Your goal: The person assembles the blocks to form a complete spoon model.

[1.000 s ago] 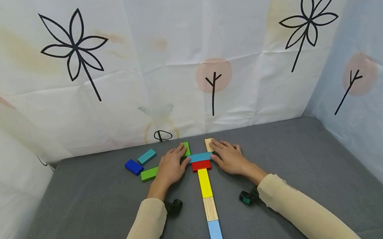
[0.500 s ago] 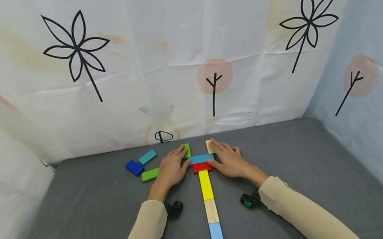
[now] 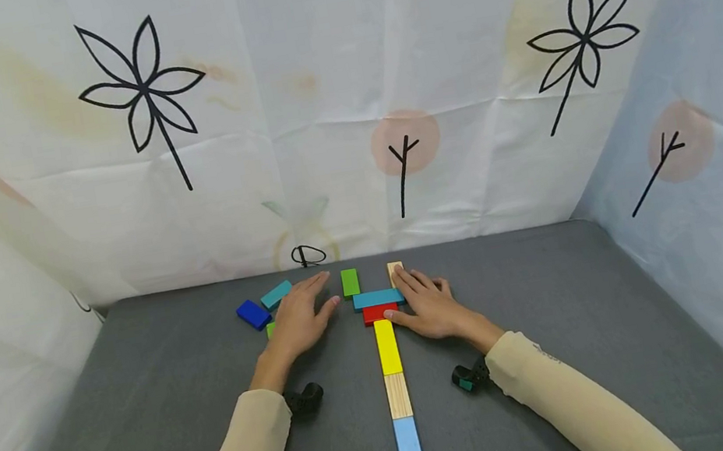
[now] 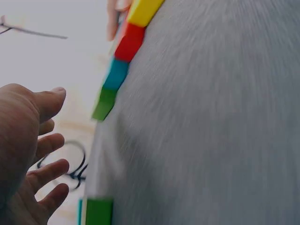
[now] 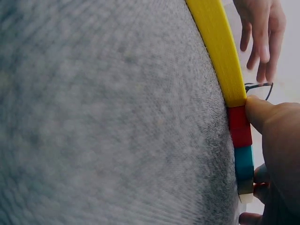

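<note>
My left hand point(image 3: 298, 316) is raised with fingers extended, holding nothing. It overlaps the loose green block point(image 3: 270, 330) and hides most of it. My right hand point(image 3: 437, 306) lies at the row's far end, its thumb on the red block point(image 5: 240, 129) and its fingertips at the small natural-wood block point(image 3: 394, 274). A teal block point(image 3: 373, 299) lies crosswise behind the red one, with a green block point(image 3: 350, 282) standing off its left end. Toward me run a yellow block point(image 3: 388, 347), a striped wood block point(image 3: 399, 395) and a light blue block point(image 3: 408, 444).
Left of my left hand lie a dark blue block point(image 3: 253, 315) and a loose teal block point(image 3: 276, 295). The grey tabletop point(image 3: 517, 264) ends at a white printed curtain point(image 3: 479, 159) behind.
My left hand has let go of the far-left green block and moved left, over the loose green one. My right thumb has slid from the teal block onto the red block.
</note>
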A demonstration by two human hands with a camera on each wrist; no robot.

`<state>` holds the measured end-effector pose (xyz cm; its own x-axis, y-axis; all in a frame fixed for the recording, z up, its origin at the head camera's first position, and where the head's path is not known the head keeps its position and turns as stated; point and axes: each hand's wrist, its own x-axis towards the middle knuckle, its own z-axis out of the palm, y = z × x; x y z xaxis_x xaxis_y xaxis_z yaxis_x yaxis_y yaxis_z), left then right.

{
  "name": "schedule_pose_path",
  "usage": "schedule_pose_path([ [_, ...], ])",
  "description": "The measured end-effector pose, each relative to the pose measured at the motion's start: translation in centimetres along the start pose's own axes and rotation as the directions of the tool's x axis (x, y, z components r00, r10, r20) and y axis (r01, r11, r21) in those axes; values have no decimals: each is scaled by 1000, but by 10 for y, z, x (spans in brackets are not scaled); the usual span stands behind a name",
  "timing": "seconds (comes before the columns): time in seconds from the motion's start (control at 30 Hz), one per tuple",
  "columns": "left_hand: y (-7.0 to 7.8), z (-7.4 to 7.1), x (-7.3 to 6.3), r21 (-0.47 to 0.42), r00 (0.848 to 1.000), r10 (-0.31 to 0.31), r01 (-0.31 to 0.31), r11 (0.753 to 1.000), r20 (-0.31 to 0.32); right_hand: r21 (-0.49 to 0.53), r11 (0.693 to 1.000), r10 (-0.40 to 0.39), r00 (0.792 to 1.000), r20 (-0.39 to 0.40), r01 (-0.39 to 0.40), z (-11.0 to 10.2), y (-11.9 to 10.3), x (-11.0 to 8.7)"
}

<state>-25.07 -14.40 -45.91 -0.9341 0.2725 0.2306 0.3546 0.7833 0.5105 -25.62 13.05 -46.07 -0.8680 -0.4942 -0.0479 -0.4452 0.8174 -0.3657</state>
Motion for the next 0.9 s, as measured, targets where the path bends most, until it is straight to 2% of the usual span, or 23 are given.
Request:
schedule_pose_path([
  [0.17, -17, -19, -18, -146, 998, -47, 41, 988, -35, 4, 1000, -11, 1000, 2, 11, 1, 1, 0],
  [0.27, -26, -27, -30, -185, 997, -47, 33, 982, -68, 12, 1000, -18, 1000, -4, 18, 1, 1, 0],
  [0.4, -36, -32, -45, -153, 994, -33, 17, 988, -102, 20, 1000, -16, 1000, -6, 16, 0, 1, -1],
  [0.6, -47, -34, -65, -88, 992, -54, 44, 995, -115, 24, 1000, -19, 1000, -7, 19, 1, 1, -1],
  [0.73, -51, -35, -71, -85, 991, -63, 54, 995, -114, 19, 1000, -16, 1000, -4, 16, 2, 3, 0],
  [0.9, -54, -37, -72, -89, 993, -83, 75, 993, -87, 22, 1000, -11, 1000, -2, 11, 4, 5, 0],
])
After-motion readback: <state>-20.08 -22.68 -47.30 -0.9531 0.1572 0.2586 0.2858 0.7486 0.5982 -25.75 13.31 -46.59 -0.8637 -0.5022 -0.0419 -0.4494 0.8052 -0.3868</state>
